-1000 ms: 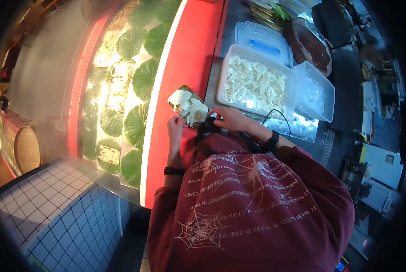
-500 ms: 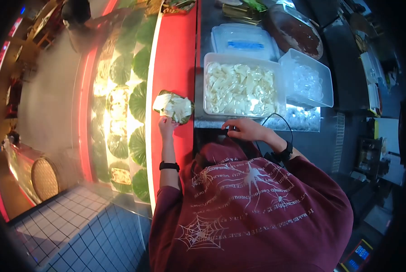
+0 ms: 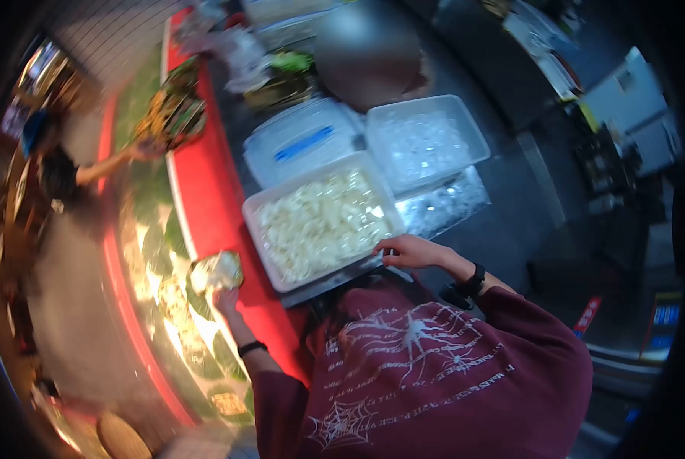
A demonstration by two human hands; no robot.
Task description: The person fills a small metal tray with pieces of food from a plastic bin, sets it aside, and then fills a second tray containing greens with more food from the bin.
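Observation:
My left hand (image 3: pixel 226 301) is closed on the near edge of a small dish (image 3: pixel 237 258) heaped with pale, glossy slices. The dish is at the left side of the red counter strip (image 3: pixel 212 180), overlapping the leafy display in this view. A large white tub (image 3: pixel 255 251) full of similar pale slices stands to the right of that hand. My right hand (image 3: pixel 413 251) holds nothing; its loosely bent fingers are apart, close to the tub's near right corner.
Behind the large tub lie a lid with a blue strip (image 3: pixel 304 144) and a second tub (image 3: pixel 476 136) of clear, shiny pieces. A round brown board (image 3: pixel 369 57) is further back. Across the leafy display (image 3: pixel 155 229), a person (image 3: pixel 55 172) reaches toward a food platter (image 3: pixel 185 115).
My head view has turned. The dish in my left hand has moved left across the red strip toward the display. My right hand is nearer the tub's corner. Another person's reaching arm shows.

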